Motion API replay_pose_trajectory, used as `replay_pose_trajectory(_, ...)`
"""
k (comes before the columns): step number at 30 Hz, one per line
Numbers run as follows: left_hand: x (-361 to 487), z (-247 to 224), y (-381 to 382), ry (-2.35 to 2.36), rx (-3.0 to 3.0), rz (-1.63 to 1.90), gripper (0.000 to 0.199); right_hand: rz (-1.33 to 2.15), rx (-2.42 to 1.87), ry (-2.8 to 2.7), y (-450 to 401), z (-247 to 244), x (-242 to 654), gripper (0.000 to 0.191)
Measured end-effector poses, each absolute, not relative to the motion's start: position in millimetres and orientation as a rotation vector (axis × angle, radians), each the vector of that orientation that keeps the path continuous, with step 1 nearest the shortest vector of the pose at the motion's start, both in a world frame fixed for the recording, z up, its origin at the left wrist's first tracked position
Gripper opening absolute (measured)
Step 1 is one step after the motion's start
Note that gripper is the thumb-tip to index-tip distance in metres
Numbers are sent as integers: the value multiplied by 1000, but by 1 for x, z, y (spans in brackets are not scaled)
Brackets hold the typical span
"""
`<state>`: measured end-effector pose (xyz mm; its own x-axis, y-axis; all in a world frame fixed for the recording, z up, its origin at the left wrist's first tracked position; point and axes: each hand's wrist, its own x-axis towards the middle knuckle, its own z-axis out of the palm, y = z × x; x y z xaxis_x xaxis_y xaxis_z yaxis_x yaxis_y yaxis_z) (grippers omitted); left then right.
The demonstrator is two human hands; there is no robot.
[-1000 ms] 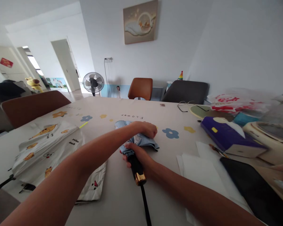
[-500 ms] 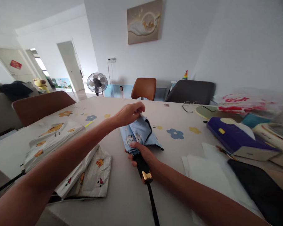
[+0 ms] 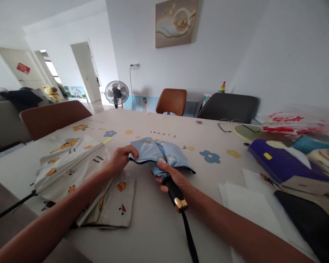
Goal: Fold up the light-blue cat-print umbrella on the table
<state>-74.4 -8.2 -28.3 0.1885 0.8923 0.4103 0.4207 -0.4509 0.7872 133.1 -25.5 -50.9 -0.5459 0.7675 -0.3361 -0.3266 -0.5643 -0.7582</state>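
A light blue folding umbrella (image 3: 178,155) with small white cartoon figures is held above the middle of the table. My right hand (image 3: 172,177) wraps round it where the cloth meets the black handle, thumb on top. The handle ends in a gold cap, from which a black strap hangs toward me. My left hand (image 3: 125,155) is closed on the left edge of the cloth, pinching it and pulling it out sideways. The cloth fans out loosely to both sides of the right hand. Left of it lies a cream umbrella (image 3: 71,164) with yellow duck prints, loosely folded.
The pale table (image 3: 164,233) has printed flowers. At right are white paper sheets (image 3: 252,202), a black flat object (image 3: 304,215), a purple tissue box (image 3: 287,160), eyeglasses (image 3: 224,126) and a plastic bag (image 3: 296,120). Chairs and a fan (image 3: 117,93) stand beyond.
My left hand has come down and left from the umbrella's far end to the cloth's left edge. The blue cloth is now spread wider. My right hand keeps its hold near the handle.
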Motion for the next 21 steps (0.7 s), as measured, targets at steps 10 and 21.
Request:
replay_pose_trajectory(10,-84,-31,-12,1068,1986,1052,18,2215,-880,-790,-18,-53,133,45)
replay_pose_trajectory(21,-96,-36,-7,960,1976,853,21,2082,-1049,-959,-34,-45,132,23)
